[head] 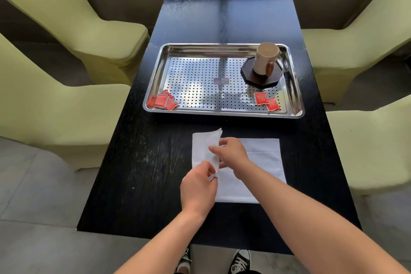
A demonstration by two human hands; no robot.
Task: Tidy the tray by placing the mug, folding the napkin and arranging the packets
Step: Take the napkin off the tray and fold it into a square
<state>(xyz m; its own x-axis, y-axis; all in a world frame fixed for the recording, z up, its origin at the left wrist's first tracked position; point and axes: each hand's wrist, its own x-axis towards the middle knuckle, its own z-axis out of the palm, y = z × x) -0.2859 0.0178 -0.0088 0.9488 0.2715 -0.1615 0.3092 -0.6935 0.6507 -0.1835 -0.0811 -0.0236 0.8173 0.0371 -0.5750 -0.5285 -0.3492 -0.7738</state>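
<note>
Pinching the raised left flap of the white napkin [263,163], the left hand [198,189] takes its near corner between thumb and fingers [208,171] and the right hand [232,154] nips it farther up. The rest lies flat on the black counter [133,173], near the steel tray [222,113]. There the mug [265,58] stands on a dark coaster [248,73], far right; red packets [163,102] lie in both near corners.

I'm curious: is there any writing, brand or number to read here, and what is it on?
Nothing here is legible.
Small sticker in the middle of the tray: print too small and blurred.
Left red packets: markings blurred.
Right red packets: markings blurred.
Mug: faint mark on its side, unreadable.
Napkin: plain, no print.
</note>
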